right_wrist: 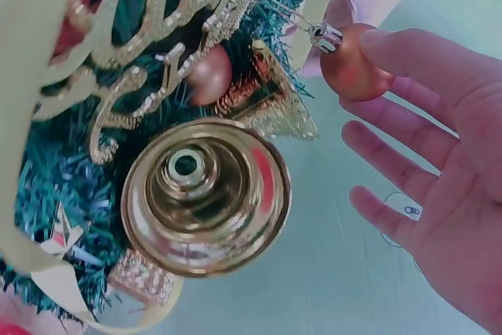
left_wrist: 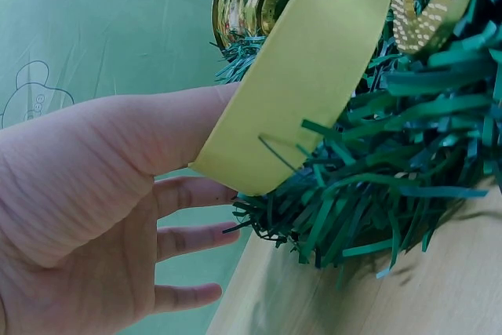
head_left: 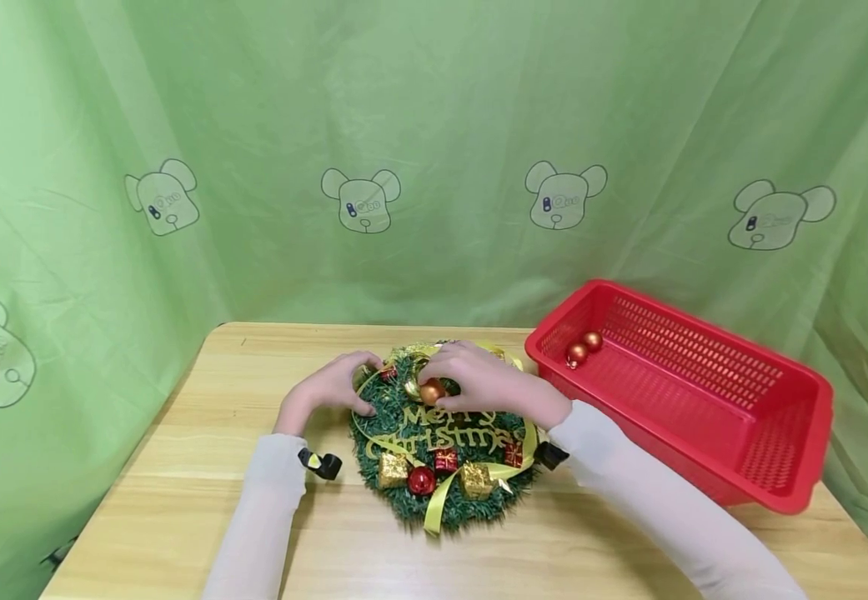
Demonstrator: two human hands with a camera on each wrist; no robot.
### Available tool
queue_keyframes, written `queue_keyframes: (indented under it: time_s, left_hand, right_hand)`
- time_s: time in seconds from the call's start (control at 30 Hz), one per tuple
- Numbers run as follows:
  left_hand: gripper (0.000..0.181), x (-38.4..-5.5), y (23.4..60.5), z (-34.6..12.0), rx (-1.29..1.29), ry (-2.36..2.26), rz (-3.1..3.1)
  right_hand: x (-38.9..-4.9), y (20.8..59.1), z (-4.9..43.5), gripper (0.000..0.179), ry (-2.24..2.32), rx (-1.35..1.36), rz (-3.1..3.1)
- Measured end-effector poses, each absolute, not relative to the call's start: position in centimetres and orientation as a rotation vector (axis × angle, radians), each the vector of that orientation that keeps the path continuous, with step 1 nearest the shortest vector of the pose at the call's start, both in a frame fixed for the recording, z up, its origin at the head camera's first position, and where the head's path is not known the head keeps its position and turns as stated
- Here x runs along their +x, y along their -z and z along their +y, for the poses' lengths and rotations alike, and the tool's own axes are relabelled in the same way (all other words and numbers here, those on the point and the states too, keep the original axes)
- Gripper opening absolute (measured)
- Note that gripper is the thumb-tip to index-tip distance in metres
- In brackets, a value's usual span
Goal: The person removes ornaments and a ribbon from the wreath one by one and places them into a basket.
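A green tinsel Christmas wreath (head_left: 387, 418) with gold "Merry Christmas" lettering lies on the wooden table. My right hand (head_left: 482, 382) is over its upper part and pinches a copper-coloured bauble (right_wrist: 354, 68) between thumb and index finger. The bauble's silver cap points toward the tinsel, with a thin wire loop at its end. At the wreath's left edge, my left hand (head_left: 336, 385) holds the rim, its thumb partly hidden behind the yellow ribbon (left_wrist: 314, 76). A gold bell (right_wrist: 205, 194) sits on the wreath near my right hand, and another copper bauble (right_wrist: 210, 76) nestles beside the lettering.
A red plastic basket (head_left: 666, 433) stands to the right of the wreath, with two copper baubles (head_left: 578, 354) in its far left corner. Small gift boxes (head_left: 476, 481) and a shiny red bauble (head_left: 422, 481) decorate the wreath's near side. A green curtain (head_left: 456, 275) hangs behind the table.
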State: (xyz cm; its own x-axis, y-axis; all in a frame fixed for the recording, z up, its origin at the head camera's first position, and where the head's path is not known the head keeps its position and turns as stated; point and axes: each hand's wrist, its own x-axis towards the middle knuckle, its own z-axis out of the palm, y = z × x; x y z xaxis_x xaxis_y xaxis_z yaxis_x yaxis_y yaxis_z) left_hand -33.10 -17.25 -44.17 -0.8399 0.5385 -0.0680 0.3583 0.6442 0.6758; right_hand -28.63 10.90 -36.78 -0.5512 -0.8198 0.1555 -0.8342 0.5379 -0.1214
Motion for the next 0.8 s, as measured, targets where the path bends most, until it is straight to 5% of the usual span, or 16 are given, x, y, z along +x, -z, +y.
queue_keyframes:
  time_s: [0.8]
  left_hand:
    - [0.079,-33.4,44.6,-17.2,0.728,-0.975,2.61]
  right_hand:
    - [-27.1,31.9,16.6,0.033,-0.196,1.325,-2.566]
